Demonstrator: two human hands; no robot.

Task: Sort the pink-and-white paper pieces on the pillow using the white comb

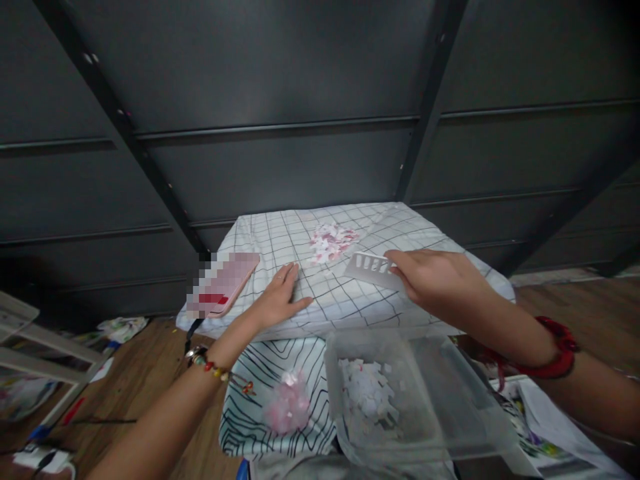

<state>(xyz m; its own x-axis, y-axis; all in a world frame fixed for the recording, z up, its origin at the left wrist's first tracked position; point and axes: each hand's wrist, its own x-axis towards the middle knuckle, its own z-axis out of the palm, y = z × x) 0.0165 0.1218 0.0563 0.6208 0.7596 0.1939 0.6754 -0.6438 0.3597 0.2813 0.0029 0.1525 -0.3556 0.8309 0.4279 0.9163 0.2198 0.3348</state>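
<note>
My right hand (417, 272) grips a flat white plastic piece with a row of slots (370, 270), its lower edge close to the cloth. My left hand (283, 293) rests with fingers stretched out on the white checked cloth (270, 237). Beyond both hands lies a loose heap of small white and pink flakes (331, 241). Nearer to me, a clear plastic container (425, 400) holds a pile of small white pieces (367, 393). Beside it, a striped fabric tray (240, 420) holds a pinkish translucent clump (289, 403).
A phone in a pink case (235, 283) lies at the cloth's left edge. Dark wall panels (285, 163) rise right behind the table. On the left are a white rack (45, 357) and a power strip (45, 460) on the wooden floor.
</note>
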